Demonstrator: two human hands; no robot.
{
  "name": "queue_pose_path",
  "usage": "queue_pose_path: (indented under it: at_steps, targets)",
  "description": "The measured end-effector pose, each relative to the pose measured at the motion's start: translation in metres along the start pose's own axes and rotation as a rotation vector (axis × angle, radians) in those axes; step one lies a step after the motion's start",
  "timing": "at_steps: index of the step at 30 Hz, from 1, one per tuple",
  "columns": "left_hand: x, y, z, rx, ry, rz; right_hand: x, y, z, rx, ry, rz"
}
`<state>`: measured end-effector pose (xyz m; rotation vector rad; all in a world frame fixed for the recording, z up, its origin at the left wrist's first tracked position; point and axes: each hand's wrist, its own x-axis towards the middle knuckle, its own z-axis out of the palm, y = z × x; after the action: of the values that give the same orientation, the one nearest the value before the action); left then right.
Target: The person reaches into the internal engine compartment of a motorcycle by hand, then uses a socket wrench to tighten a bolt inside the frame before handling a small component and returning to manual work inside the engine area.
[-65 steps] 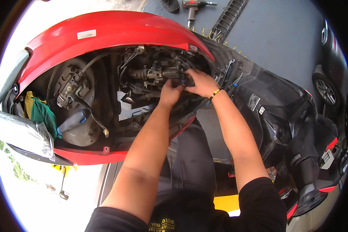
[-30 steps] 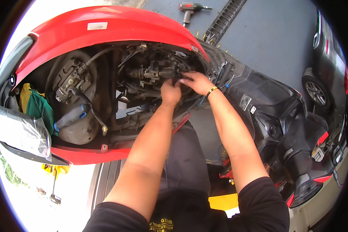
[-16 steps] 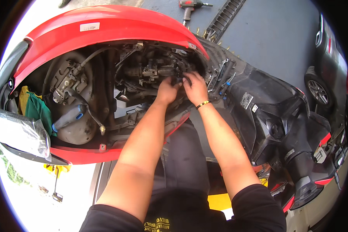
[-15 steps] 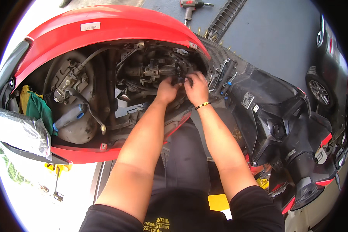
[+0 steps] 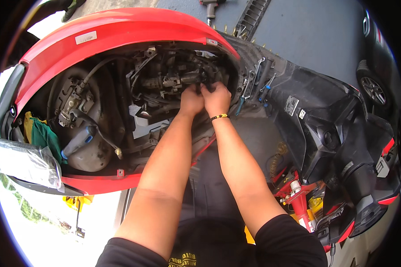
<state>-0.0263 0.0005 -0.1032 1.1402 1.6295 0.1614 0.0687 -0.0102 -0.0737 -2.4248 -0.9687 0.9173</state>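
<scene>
Inside the open body of a red scooter (image 5: 133, 23), my left hand (image 5: 192, 100) and my right hand (image 5: 216, 99) meet at the engine compartment. Both have their fingers pinched together around something small and dark. What they grip is mostly hidden by the fingers, and I cannot tell its kind. Just beyond the fingertips lies a grimy metal engine assembly (image 5: 173, 82) with dark hoses and cables around it. A beaded bracelet (image 5: 219, 116) circles my right wrist.
Wrenches (image 5: 255, 79) and blue-handled tools (image 5: 266, 89) lie on the footboard to the right. A blue-grey handheld tool (image 5: 79, 143) rests on the tank beside a green cloth (image 5: 45, 137). An impact wrench (image 5: 210, 9) lies on the floor. Another person's shoe (image 5: 72, 10) shows at top left.
My right hand has come left, closer to my left hand, and its fingers are now more tightly pinched. My view has shifted slightly. A person's leg and shoe have appeared at top left.
</scene>
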Motion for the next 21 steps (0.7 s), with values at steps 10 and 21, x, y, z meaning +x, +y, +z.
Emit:
queue_pose_path:
  at_steps: [10, 21]
  targets:
    - [-0.002, -0.005, 0.000, -0.064, 0.025, 0.039, -0.006, 0.005, 0.005, 0.080, 0.103, -0.104]
    - [-0.011, 0.002, -0.006, -0.263, -0.060, -0.108, 0.023, 0.024, -0.039, 0.423, -0.593, 0.275]
